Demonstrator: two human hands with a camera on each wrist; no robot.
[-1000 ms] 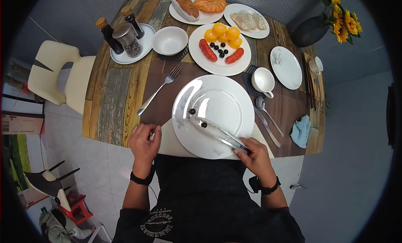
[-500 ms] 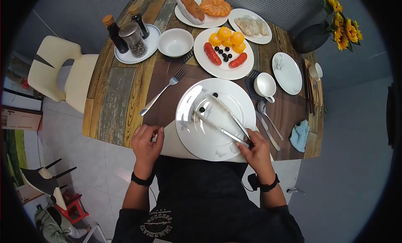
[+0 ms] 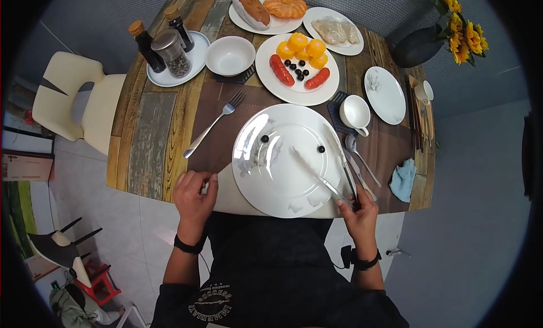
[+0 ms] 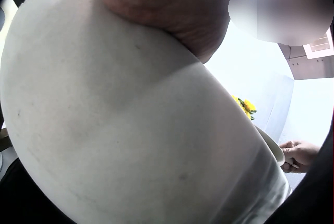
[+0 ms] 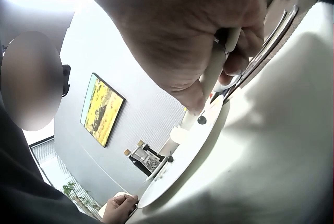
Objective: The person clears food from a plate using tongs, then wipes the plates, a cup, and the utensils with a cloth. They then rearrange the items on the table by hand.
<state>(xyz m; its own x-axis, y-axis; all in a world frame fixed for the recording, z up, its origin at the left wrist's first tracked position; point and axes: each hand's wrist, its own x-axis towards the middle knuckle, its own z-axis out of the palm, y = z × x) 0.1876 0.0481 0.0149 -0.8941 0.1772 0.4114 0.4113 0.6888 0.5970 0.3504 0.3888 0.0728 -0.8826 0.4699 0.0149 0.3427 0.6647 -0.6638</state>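
Note:
My right hand (image 3: pixel 362 212) grips metal tongs (image 3: pixel 323 179) with whitish tips at the right side of a large white plate (image 3: pixel 271 186). The tong arms are spread. One small round black berry (image 3: pixel 321 149) lies on the plate between them; another black berry (image 3: pixel 264 138) sits on the plate's left part. In the right wrist view the tong handle (image 5: pixel 213 70) runs under my palm, and the berry (image 5: pixel 202 120) shows near the rim. My left hand (image 3: pixel 195 198) rests, loosely curled and holding nothing, at the table edge left of the plate.
A fork (image 3: pixel 218 120) lies left of the plate; a knife (image 3: pixel 362 178), spoon (image 3: pixel 362 152) and cup (image 3: pixel 355 113) are at its right. Behind stands a plate (image 3: pixel 263 79) of sausages, yellow pieces and black berries. A bowl (image 3: pixel 230 54), bottles and blue cloth (image 3: pixel 403 181) surround these.
The tongs have swung right and opened wider. One berry has shifted to the plate's right side, between the tong arms. My left hand has stayed at the table edge.

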